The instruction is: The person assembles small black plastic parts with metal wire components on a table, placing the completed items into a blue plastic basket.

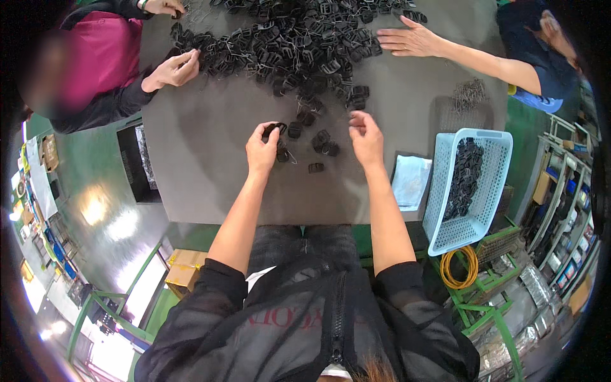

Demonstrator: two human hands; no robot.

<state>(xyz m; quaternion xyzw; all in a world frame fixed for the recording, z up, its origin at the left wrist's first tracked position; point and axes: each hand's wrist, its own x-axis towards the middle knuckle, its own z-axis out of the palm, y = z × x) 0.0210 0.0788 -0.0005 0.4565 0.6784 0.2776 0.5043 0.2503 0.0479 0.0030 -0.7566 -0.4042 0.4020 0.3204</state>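
Observation:
My left hand (pixel 260 153) pinches a small black plastic buckle (pixel 275 128) between thumb and fingertips, just above the grey tabletop (pixel 216 172). To the right, my right hand (pixel 368 141) hovers with its fingers partly bent and apart, slightly blurred, and I see nothing in it. Between my hands lie several loose black buckles (pixel 324 143), with a single one (pixel 316 168) closer to me. Some have thin wire pieces on or beside them. A large heap of black buckles (pixel 299 48) mixed with thin wires spreads over the far part of the table.
A light blue plastic basket (pixel 439 191) with black buckles inside stands at the table's right edge. Beside it lie a pale blue cloth or bag (pixel 411 181) and a bunch of thin wires (pixel 469 95). Co-workers' hands (pixel 175 70) reach to the heap from left and right.

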